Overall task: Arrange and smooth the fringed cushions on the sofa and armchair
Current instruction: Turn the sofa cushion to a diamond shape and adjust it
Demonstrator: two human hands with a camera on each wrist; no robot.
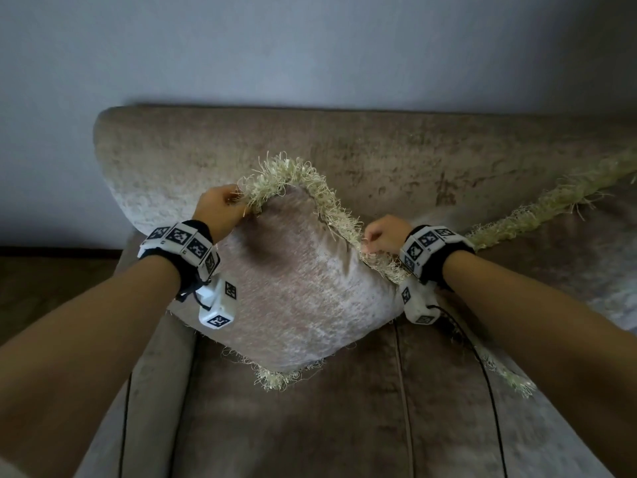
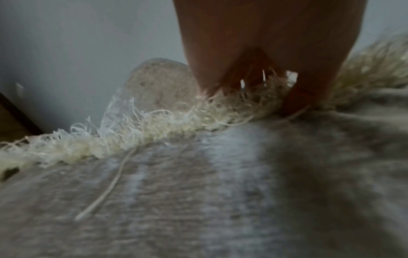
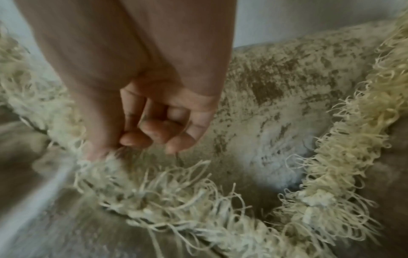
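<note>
A beige velvet cushion (image 1: 296,284) with a cream fringe (image 1: 286,174) stands on one corner on the sofa seat, leaning towards the backrest. My left hand (image 1: 220,205) pinches the fringe on its upper left edge, and in the left wrist view the fingers (image 2: 207,69) dig into the fringe (image 2: 154,125). My right hand (image 1: 382,236) pinches the fringe on the upper right edge, with fingers (image 3: 154,129) curled over the strands (image 3: 167,188). A second fringed cushion (image 1: 565,257) lies to the right, its fringe (image 1: 551,201) running diagonally.
The brown velvet sofa has a backrest (image 1: 379,150) behind the cushion and a left armrest (image 1: 155,357) under my left forearm. A bare grey wall (image 1: 310,46) rises behind. Dark floor (image 1: 51,270) shows at the left. Thin black cables (image 1: 482,370) hang from my wristbands.
</note>
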